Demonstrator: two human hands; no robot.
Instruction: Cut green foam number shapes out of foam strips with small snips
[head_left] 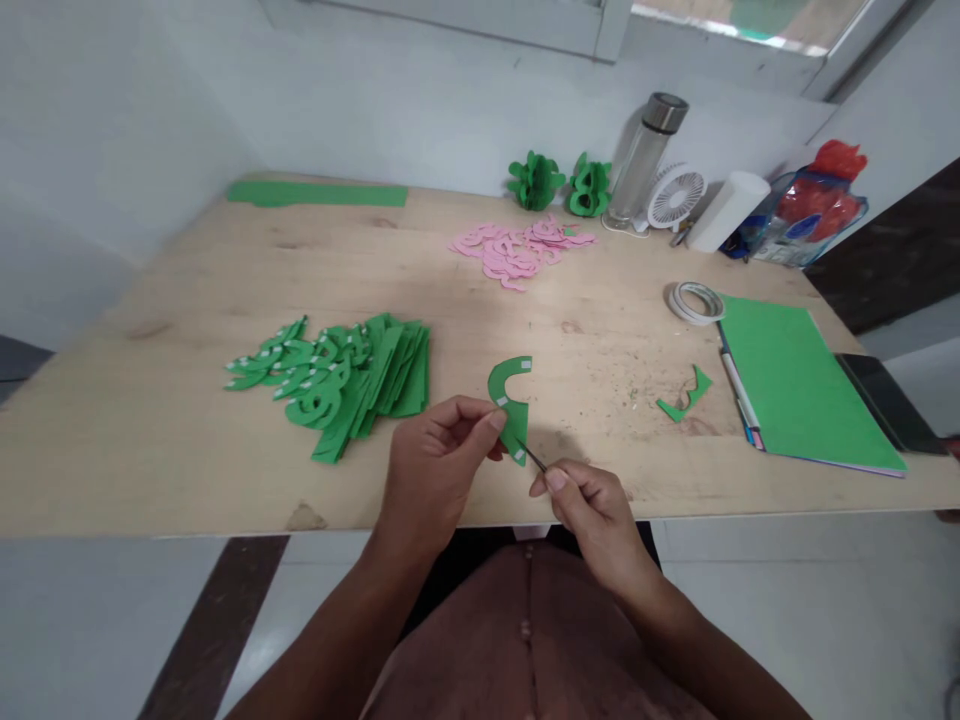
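Green, stiff-looking paper is pinched between the thumb and bent fingers of the left hand (442,455); this cut piece (510,387) stands out past the fingertips over the near part of the table (172,440), its upper end curling into a C that opens to the right, small white patches along it. The right hand (596,510) is closed on a slim dark tool (533,456), thumb on top, and the tool's tip meets the lower, wider part of the paper. Both forearms slant inward from the bottom, crossing the table's front edge, with the wrists bent toward each other. How high the hands are above the wood cannot be told.

Just beside the left hand, a stack of green strips (390,375) limits room on that side, with curved green cutouts (315,370) lying against it. On the right, wood shows as far as a green offcut (696,390), then pens (741,395) along the side of a green sheet (810,380), with a tape roll (696,303) at its far corner. Straight ahead, a wide stretch of wood runs to the pink cutouts (514,252); behind them, two green paper shapes (535,182) stand near the wall.
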